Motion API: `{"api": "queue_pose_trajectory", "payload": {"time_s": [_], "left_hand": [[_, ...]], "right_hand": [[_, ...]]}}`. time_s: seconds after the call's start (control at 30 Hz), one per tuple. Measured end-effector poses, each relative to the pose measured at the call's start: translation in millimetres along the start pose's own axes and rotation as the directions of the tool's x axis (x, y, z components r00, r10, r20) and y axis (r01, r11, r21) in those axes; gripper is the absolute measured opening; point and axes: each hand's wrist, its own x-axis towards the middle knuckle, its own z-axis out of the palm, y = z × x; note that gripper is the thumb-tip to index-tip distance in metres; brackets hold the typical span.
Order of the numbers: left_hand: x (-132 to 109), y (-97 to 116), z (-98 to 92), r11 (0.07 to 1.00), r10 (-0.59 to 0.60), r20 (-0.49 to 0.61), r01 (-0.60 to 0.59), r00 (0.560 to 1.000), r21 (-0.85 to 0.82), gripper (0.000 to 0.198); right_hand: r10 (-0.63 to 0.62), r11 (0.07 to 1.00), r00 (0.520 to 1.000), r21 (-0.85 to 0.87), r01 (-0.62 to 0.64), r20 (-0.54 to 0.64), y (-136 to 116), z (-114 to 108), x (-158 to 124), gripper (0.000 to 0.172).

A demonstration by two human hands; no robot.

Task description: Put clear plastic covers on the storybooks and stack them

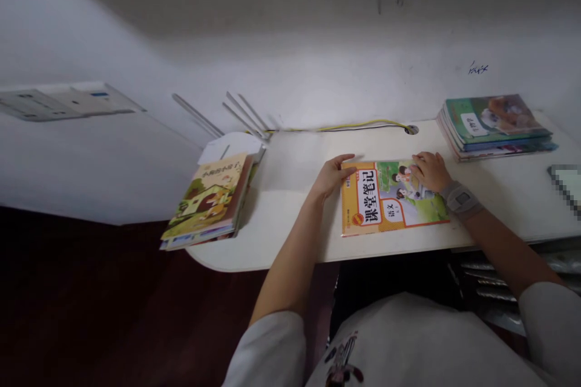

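Note:
An orange-bordered book [411, 211] with Chinese lettering and a picture of children on its cover lies flat on the white desk [290, 193], turned sideways. My left hand [334, 175] grips its far left corner, with the thumb over the cover and the fingers along the far edge. At the far right corner, my right hand [431, 170] has its fingers curled on the cover and edge; a grey band with a watch-like face [462, 198] circles that wrist. Whether other books lie beneath this one, I cannot tell.
To the left, a stack of picture books [206, 199] overhangs the desk edge in front of a white router [231, 144] with upright antennas. A second stack [494, 124] lies at the back right. Along the wall, a yellow cable [358, 125] runs into a desk hole [411, 129].

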Motion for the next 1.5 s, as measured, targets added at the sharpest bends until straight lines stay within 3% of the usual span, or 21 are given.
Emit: {"api": "queue_pose_trajectory", "payload": {"time_s": [0.1,0.23,0.43,0.53,0.63,0.7,0.77,0.83,0.9,0.97,1.07,1.17,1.23,1.37,1.5], "left_hand": [[6,5,-5.9,0.998,-0.033,0.031,0.032,0.999,0.050,0.046],[4,7,-8.6,0.998,-0.003,0.020,0.002,1.000,0.066,0.037],[-6,8,-5.0,0.978,0.148,-0.145,-0.123,0.978,0.166,0.033],[-6,6,-4.2,0.999,0.040,-0.091,-0.036,0.995,0.037,0.040],[-2,-1,-2.1,0.995,-0.065,-0.065,0.060,0.996,-0.079,0.048],[2,-5,1.0,0.993,-0.104,-0.105,0.098,0.989,-0.060,0.050],[5,-8,5.1,0.990,-0.105,-0.181,0.121,0.978,0.078,0.045],[6,-7,9.5,0.911,-0.061,-0.264,0.162,0.963,0.380,0.037],[6,-2,13.7,0.684,-0.023,-0.310,0.241,0.951,0.689,0.033],[3,6,18.3,0.446,0.000,-0.307,0.275,0.952,0.852,0.036],[-2,14,30.9,0.264,0.149,-0.208,0.164,0.967,0.950,0.038],[-4,12,55.9,0.190,0.260,0.075,-0.127,0.963,0.974,0.038],[-4,5,76.2,0.188,0.237,0.232,-0.279,0.943,0.942,0.039],[-5,-10,102.0,0.213,0.201,0.262,-0.303,0.944,0.929,0.049],[-6,-17,97.7,0.201,0.178,0.293,-0.326,0.939,0.924,0.057]], "right_hand": [[-0.074,0.996,0.997,0.046,0.075,-0.018,2,-2,3,0.042],[-0.151,0.981,0.987,0.114,0.156,-0.045,8,-9,7,0.040],[-0.215,0.929,0.976,0.319,0.189,0.047,28,-33,5,0.032],[-0.121,0.870,0.991,0.486,0.076,0.061,37,-47,3,0.030],[0.054,0.767,0.993,0.632,-0.110,0.107,41,-52,4,0.037],[0.193,0.725,0.969,0.644,-0.245,0.151,38,-48,7,0.042],[0.312,0.770,0.930,0.522,-0.367,0.194,34,-40,13,0.045],[0.378,0.838,0.900,0.333,-0.433,0.218,28,-31,19,0.042],[0.401,0.871,0.886,0.203,-0.448,0.232,22,-25,24,0.035],[0.430,0.885,0.879,0.098,-0.456,0.205,17,-22,25,0.028],[0.374,0.925,0.924,-0.111,-0.364,0.079,4,-25,23,0.028],[0.114,0.975,0.993,-0.197,-0.104,0.037,-14,-27,20,0.025],[-0.045,0.985,0.995,-0.164,0.060,0.093,-28,-23,21,0.024],[-0.202,0.978,0.964,-0.015,0.208,0.173,-50,-6,23,0.033],[-0.254,0.967,0.954,0.027,0.253,0.162,-47,6,18,0.046]]}}
